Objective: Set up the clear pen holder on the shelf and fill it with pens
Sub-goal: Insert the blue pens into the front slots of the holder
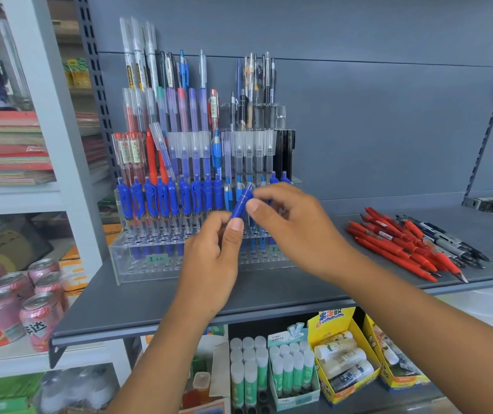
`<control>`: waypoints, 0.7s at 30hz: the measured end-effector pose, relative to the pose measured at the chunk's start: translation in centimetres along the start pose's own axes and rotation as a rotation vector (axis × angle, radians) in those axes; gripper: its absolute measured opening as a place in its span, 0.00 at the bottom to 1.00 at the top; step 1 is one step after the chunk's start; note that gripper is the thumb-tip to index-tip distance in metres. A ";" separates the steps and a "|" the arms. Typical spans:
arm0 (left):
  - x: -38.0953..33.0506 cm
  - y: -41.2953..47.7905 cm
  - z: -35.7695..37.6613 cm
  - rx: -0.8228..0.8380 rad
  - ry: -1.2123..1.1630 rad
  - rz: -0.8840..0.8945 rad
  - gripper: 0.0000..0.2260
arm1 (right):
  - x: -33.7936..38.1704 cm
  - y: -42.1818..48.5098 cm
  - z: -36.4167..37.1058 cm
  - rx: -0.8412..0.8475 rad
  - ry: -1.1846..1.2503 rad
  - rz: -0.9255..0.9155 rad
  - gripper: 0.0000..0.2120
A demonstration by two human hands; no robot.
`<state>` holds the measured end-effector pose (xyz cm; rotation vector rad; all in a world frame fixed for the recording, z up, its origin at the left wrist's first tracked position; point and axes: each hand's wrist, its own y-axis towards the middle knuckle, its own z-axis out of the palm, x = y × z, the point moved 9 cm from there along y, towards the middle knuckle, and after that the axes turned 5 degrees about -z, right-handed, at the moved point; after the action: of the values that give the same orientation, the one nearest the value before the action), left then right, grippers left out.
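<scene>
A clear tiered pen holder point(137, 264) stands on the grey shelf point(269, 297), against the back wall at the left. Its tiers hold several blue, red, purple, black and clear pens. In front of the lower row both hands grip one blue pen point(241, 203), tilted with its top to the right. My left hand point(212, 258) pinches the pen's lower part between thumb and fingers. My right hand point(287, 225) pinches its upper end. Some holes in the front rows hold no pen.
A loose pile of red and black pens point(412, 243) lies on the shelf at the right. Pink drink cans point(15, 303) stand on the left unit. Below the shelf are glue sticks point(269, 369) and yellow boxes point(346, 351). Coloured paper stacks point(6, 147) sit upper left.
</scene>
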<state>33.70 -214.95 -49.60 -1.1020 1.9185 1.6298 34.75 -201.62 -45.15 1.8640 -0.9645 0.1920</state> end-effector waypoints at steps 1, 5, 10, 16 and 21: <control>0.0 0.0 0.0 0.001 0.004 0.003 0.12 | 0.1 -0.1 0.7 0.051 0.045 0.016 0.09; -0.3 -0.4 0.0 -0.002 0.060 0.022 0.11 | -0.2 0.0 1.4 0.062 0.216 0.105 0.07; -1.0 -0.6 -0.2 -0.115 0.272 0.104 0.13 | -0.7 1.1 -0.4 -0.112 0.370 0.181 0.04; -1.6 -0.7 0.8 -0.141 0.532 0.221 0.15 | -1.1 2.7 -3.8 -0.341 0.478 0.175 0.04; -2.6 -1.2 1.4 -0.206 0.765 0.354 0.13 | -1.4 3.1 -6.8 -0.442 0.244 0.057 0.11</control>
<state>35.94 -212.86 -48.83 -1.7375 2.5740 1.7723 33.51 -195.90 -40.26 1.3747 -0.8145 0.2155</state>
